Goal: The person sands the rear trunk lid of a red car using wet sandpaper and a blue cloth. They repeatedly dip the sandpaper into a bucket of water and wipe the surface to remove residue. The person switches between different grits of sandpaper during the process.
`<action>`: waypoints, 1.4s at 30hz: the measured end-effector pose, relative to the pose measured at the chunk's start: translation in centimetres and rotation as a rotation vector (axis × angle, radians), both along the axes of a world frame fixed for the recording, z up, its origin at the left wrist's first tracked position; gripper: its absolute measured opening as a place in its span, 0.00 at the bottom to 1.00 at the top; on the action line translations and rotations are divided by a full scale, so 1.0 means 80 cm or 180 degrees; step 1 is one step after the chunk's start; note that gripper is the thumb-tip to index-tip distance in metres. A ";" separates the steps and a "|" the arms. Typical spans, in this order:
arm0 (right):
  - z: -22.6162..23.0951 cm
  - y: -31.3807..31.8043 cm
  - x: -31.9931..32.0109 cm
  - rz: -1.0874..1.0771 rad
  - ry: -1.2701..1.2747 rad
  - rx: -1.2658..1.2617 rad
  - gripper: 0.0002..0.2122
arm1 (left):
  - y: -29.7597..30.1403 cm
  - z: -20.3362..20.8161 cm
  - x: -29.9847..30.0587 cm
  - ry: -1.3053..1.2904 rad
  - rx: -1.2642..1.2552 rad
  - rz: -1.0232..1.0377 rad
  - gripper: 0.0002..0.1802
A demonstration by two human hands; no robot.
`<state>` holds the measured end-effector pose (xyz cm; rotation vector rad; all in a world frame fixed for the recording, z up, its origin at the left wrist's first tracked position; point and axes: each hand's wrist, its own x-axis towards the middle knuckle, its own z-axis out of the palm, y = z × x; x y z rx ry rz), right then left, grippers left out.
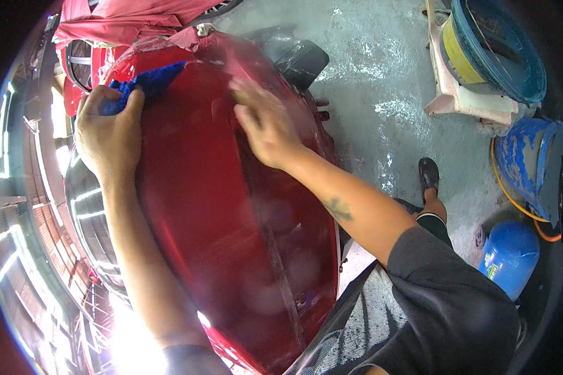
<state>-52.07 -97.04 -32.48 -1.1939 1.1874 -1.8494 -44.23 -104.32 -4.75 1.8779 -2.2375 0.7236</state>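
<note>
In front of me is a glossy red car body (pixel 194 181), with a lengthwise crease and a dull, wet-looking patch near its far end. My left hand (pixel 111 128) is closed on a bunched blue cloth (pixel 159 79), whose free end lies over the red surface. Further right, my right hand (pixel 266 122) lies on the panel beside the crease, its fingers blurred. Something small and yellowish shows under those fingers, mostly hidden, so its kind cannot be made out.
A black side mirror (pixel 302 64) juts out on the right. Red fabric (pixel 128 22) covers something at the far left. Along the right stand a large blue-green tub (pixel 513 56) on a pale stand, a worn blue container (pixel 525 162), an orange hose (pixel 505 187) and a blue tank (pixel 512 253) on wet floor.
</note>
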 end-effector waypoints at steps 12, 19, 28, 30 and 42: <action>-0.160 0.100 -0.001 0.0069 -0.0066 0.1843 0.27 | -0.005 0.003 0.002 -0.0017 -0.0179 -0.0234 0.19; -0.018 -0.002 0.000 -0.0388 -0.0004 0.0165 0.18 | -0.005 0.003 -0.015 0.0129 -0.0027 0.0077 0.22; -0.144 0.076 0.009 -0.0082 -0.0092 0.1401 0.21 | -0.011 0.006 -0.005 -0.0007 -0.0108 -0.0099 0.21; -0.054 0.030 0.000 -0.0072 -0.0179 0.0965 0.22 | -0.008 0.003 -0.003 0.0053 -0.0066 -0.0044 0.22; -0.216 0.113 -0.021 -0.0179 0.0312 0.1812 0.25 | -0.007 0.003 -0.020 0.0095 -0.0038 -0.0046 0.21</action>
